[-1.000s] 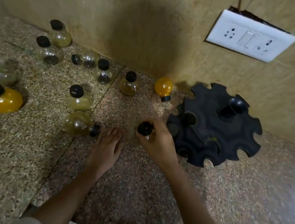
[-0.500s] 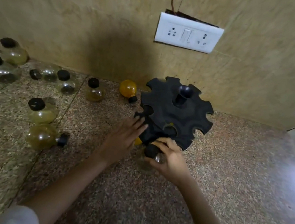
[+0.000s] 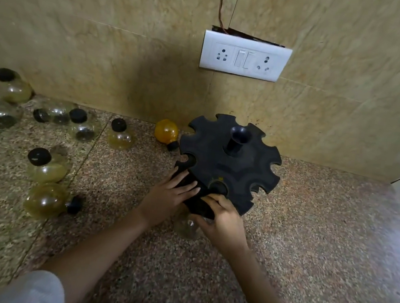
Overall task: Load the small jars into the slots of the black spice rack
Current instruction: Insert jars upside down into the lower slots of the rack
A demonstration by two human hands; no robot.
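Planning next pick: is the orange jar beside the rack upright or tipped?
Tipped: the orange jar lies on its side, cap pointing sideways.

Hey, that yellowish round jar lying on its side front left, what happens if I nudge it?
The jar lying on its side would probably roll: its body is bulb-round, with only the black cap sticking out. It looks see-through and mostly empty, so likely light. Its glossy surface may slip on the speckled counter.
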